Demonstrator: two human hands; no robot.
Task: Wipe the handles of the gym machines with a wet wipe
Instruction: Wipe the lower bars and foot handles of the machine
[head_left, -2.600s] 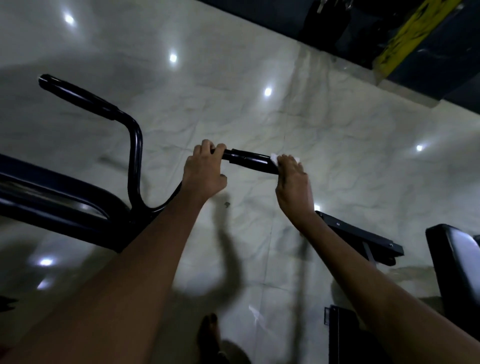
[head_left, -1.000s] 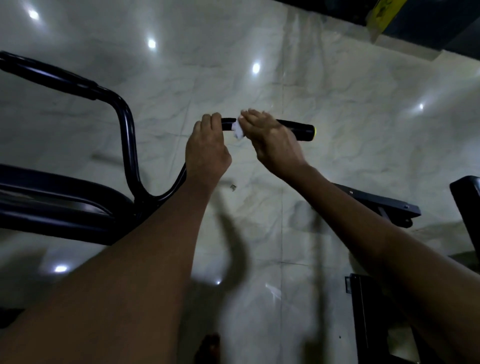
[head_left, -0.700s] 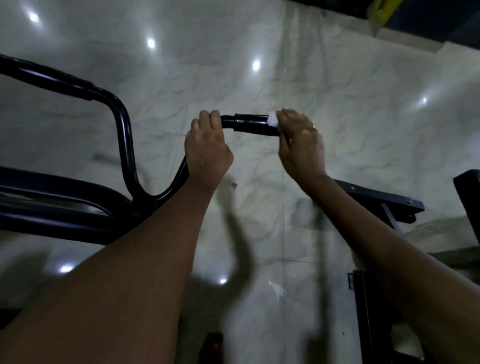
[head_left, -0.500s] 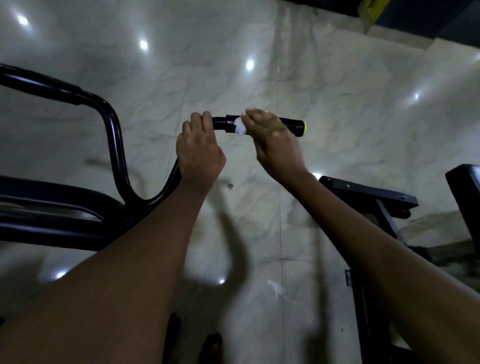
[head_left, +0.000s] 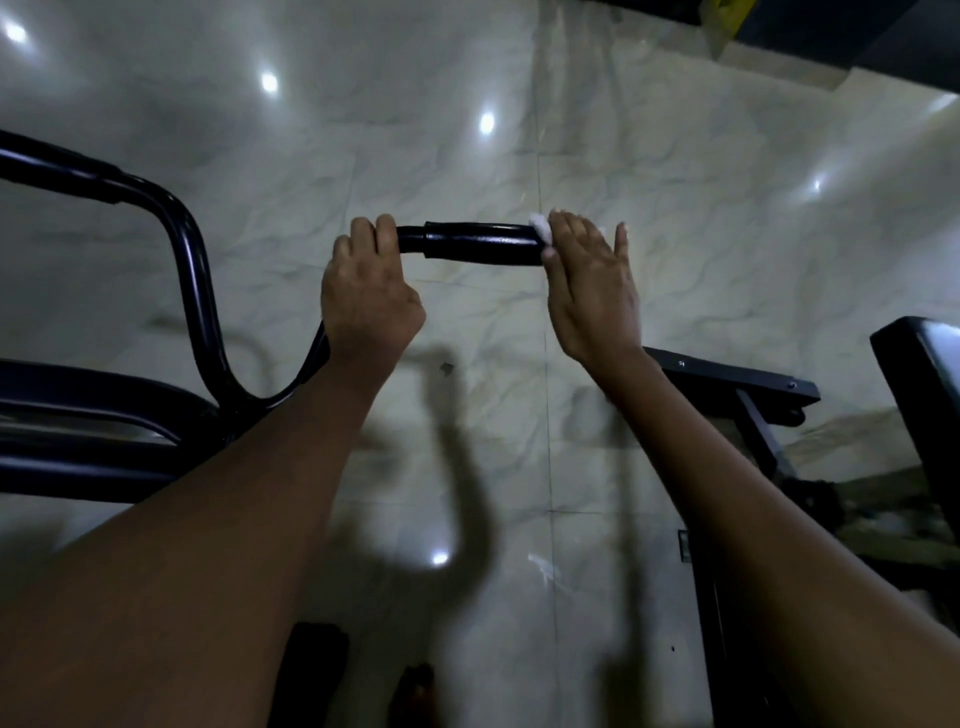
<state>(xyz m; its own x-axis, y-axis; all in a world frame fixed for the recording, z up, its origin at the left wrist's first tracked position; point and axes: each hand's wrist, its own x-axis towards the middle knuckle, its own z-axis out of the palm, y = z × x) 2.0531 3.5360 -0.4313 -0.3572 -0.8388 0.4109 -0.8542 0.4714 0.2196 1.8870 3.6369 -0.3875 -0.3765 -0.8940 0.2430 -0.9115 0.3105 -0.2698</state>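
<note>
The left hand (head_left: 369, 306) sits on the bar just left of the grip (head_left: 483, 244), and the right hand (head_left: 592, 291) covers the grip's right end, with the wet wipe (head_left: 540, 227) between them. Far left of the grip rises a second handle (head_left: 98, 174); a padded seat (head_left: 930, 395) lies well to its right, the floor (head_left: 675, 156) beneath all.

Both arms outstretched, left hand (head_left: 370, 299) curled in a grip, right hand (head_left: 589, 291) flatter, thumb splayed.
</note>
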